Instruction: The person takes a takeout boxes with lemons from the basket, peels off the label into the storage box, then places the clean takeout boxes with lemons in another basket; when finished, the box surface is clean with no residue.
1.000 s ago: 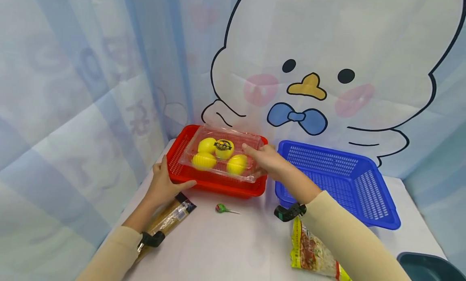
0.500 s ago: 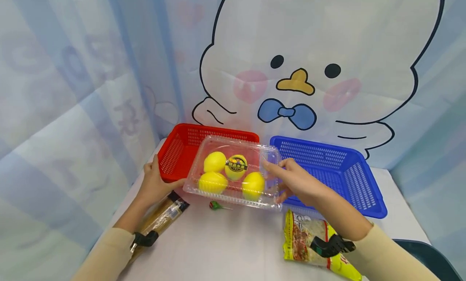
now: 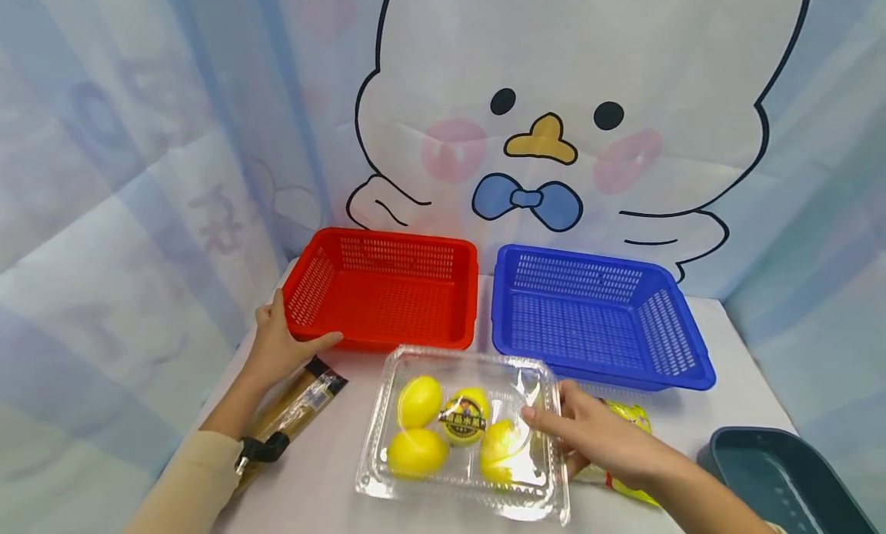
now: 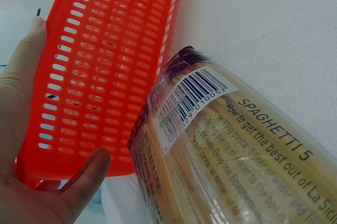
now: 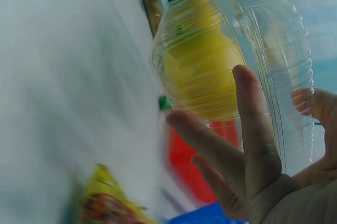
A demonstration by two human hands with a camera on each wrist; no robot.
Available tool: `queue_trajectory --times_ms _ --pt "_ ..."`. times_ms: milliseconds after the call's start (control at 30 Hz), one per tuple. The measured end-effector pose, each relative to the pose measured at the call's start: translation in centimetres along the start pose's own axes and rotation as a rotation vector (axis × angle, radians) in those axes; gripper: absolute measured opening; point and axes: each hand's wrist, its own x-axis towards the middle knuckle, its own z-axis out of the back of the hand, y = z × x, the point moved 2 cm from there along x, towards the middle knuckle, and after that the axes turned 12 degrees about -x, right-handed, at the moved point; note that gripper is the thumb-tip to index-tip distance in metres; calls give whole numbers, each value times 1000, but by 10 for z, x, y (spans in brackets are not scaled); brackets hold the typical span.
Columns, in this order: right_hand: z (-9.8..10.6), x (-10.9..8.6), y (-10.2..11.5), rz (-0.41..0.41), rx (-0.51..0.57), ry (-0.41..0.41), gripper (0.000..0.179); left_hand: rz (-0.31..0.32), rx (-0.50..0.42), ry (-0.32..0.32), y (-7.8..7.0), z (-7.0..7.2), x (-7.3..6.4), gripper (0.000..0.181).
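One wide left hand [image 3: 280, 345] at red basket [image 3: 394, 303] corner, right hand [image 3: 602, 438] round clear box [image 3: 457, 492] edge, free tabletop [image 3: 304, 457] on its left

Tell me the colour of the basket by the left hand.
The basket is red, clearest in the head view.

The box [image 3: 462, 463] is thin, clear, glossy plastic, ribbed, with bright glints; the lemons [image 3: 420, 402] inside look smooth. The red basket [image 3: 394, 307] and blue basket [image 3: 581, 326] are slotted plastic with a soft sheen. The spaghetti pack [image 4: 221, 145] is shiny, crinkled clear film. The tub [image 3: 764, 472] seems smooth plastic. The bench [image 3: 325, 457] looks matt and finely grained, the curtain [image 3: 208, 134] creased cloth.
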Motion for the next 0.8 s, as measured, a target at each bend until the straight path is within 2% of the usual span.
queue_trajectory --times_ms 167,367,633,800 --pt "-27 -2 -27 -22 96 85 67 21 12 5 -1 3 1 136" --pt "-50 1 -50 -91 68 62 50 32 30 5 1 4 0 139" --pt "-58 4 -60 -78 63 29 50 21 25 16 -1 0 0 133" --pt "-59 3 -60 -67 2 2 55 81 135 58 -7 4 -5 142"
